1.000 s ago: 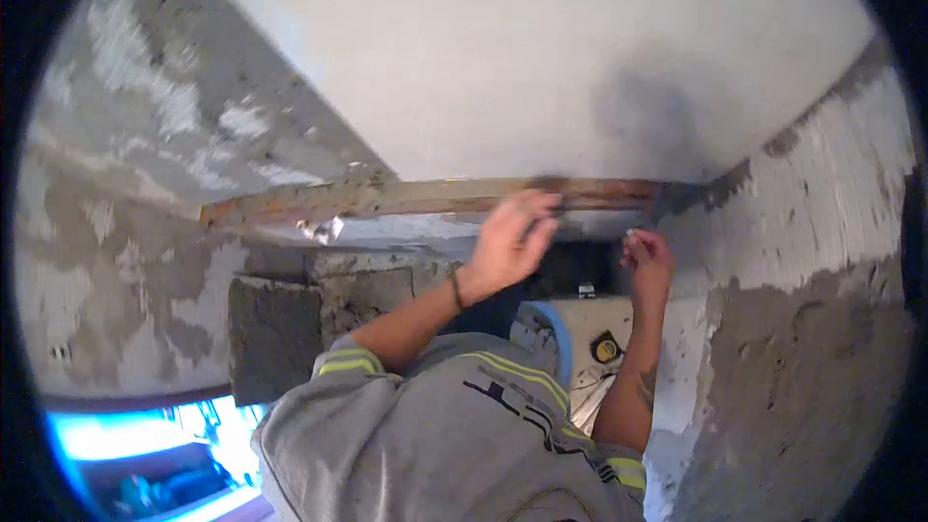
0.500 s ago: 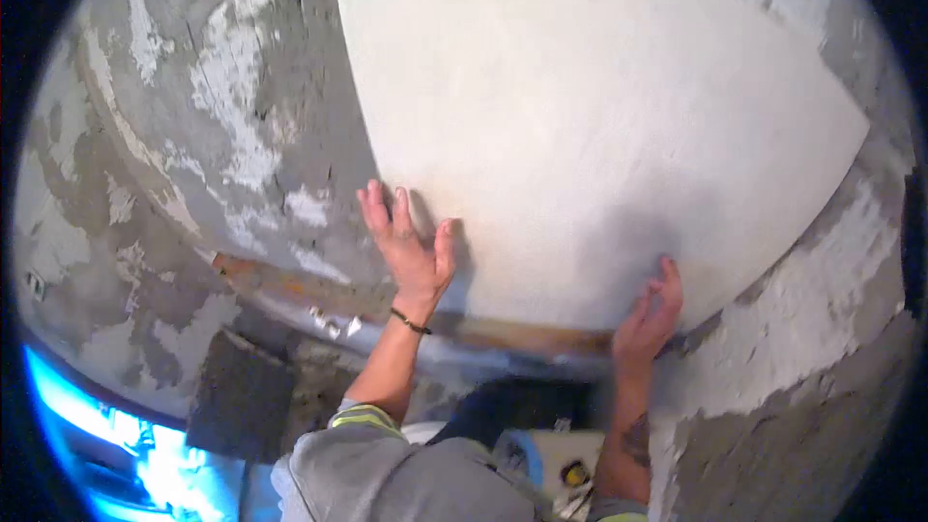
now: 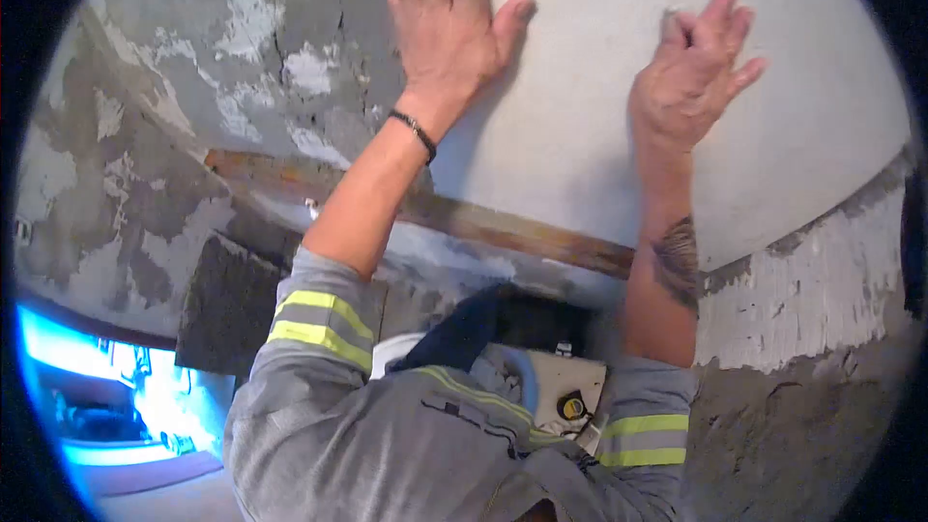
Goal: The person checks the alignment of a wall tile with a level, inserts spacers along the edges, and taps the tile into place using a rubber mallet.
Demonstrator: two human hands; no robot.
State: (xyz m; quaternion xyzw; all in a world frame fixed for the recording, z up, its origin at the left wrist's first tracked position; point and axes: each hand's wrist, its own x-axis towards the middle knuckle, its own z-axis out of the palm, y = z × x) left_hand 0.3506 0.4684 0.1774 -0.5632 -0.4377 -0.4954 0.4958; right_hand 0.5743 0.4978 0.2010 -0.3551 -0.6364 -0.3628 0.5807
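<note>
While both hands press flat, large tile [image 3: 773,126] pale, matte, unmarked

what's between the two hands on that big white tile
In the head view, only bare white tile lies between the left hand and the right hand; both press flat against it, apart from each other.

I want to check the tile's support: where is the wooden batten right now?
In the head view the wooden batten runs across the wall under the bottom edge of the large tile, passing behind both forearms, below the left hand and right hand.
</note>
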